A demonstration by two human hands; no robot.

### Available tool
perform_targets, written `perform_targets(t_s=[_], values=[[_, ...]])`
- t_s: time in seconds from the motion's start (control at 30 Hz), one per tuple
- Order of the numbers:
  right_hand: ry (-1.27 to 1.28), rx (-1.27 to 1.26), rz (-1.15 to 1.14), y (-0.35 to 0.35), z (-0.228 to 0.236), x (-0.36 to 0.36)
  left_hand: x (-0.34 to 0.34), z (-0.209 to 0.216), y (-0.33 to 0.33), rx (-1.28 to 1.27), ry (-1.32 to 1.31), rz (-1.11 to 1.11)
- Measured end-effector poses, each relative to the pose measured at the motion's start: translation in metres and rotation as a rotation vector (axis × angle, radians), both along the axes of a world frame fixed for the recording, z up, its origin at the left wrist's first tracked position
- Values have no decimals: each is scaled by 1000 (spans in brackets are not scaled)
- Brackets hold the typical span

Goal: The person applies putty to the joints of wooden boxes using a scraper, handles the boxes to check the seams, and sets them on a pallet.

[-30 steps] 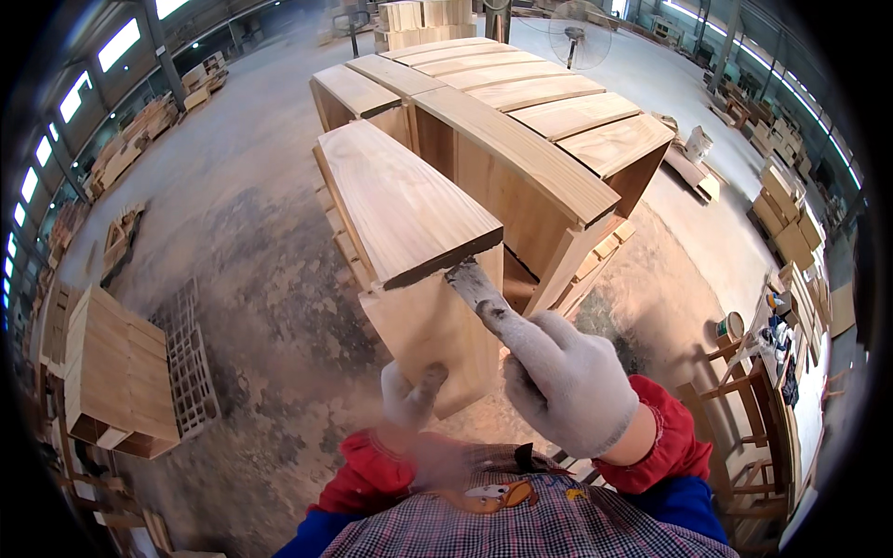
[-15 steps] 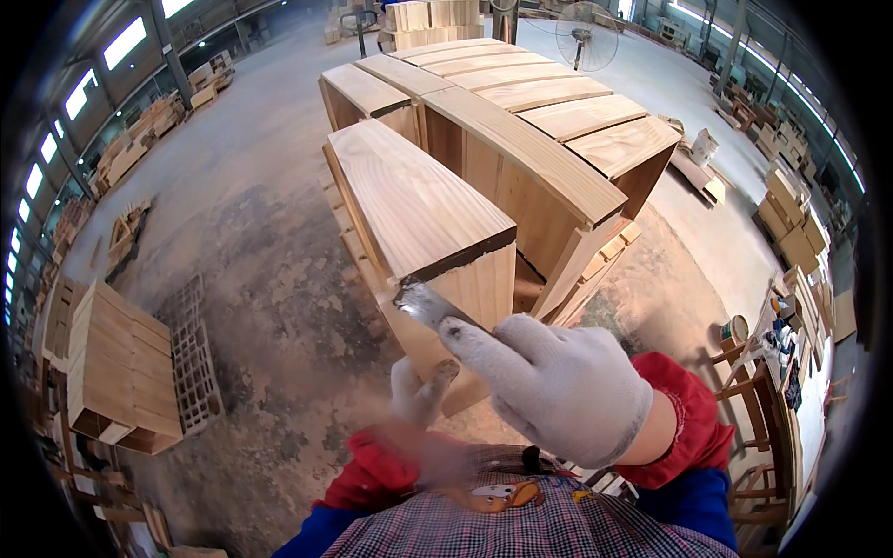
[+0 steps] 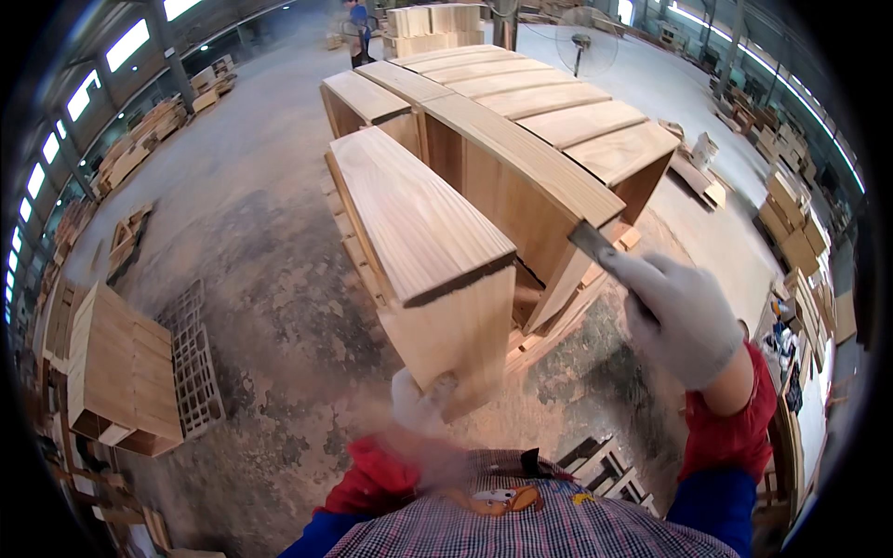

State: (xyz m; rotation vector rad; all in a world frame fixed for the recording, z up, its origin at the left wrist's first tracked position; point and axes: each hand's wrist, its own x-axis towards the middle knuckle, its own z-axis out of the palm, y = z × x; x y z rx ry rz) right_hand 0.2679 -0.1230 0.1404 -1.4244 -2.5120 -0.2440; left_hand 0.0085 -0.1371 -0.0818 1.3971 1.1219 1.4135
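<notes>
A pale wooden drawer (image 3: pixel 419 209) stands on its side in front of me, with a dark strip along its near top edge. My left hand (image 3: pixel 416 402), in a white glove, grips the drawer's low near corner, its thumb on the end panel. In my gloved right hand (image 3: pixel 684 321) is a putty knife (image 3: pixel 592 244), its blade at the near end of another drawer (image 3: pixel 530 149) to the right. Whether the blade touches that wood I cannot tell. Dark gaps show between this drawer and the nearer one.
More drawers (image 3: pixel 558 116) continue behind in a row, on a slatted wooden base (image 3: pixel 358 265). At left stand a wooden box stack (image 3: pixel 126 358) and a grey plastic pallet (image 3: pixel 193 358). A fan (image 3: pixel 581 42), a person (image 3: pixel 359 28) and stacked wood (image 3: pixel 433 23) are far back.
My right hand has moved right and away from me with the putty knife, from the near drawer's corner to the drawer beside it. The left hand stays on the near drawer.
</notes>
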Motion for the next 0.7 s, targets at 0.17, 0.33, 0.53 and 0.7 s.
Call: perform_targets(t_s=[0.17, 0.33, 0.53, 0.7], values=[[686, -391, 19, -3, -49, 11, 11, -37, -10, -61, -160, -47], [1225, -663, -145, -25, -104, 36, 43, -96, -5, -17, 168, -73], [1294, -795, -151, -21, -131, 37, 33, -97, -8, -19, 133, -56], [1348, -822, -173, -26, -143, 39, 45, -110, -10, -144, 52, 17]])
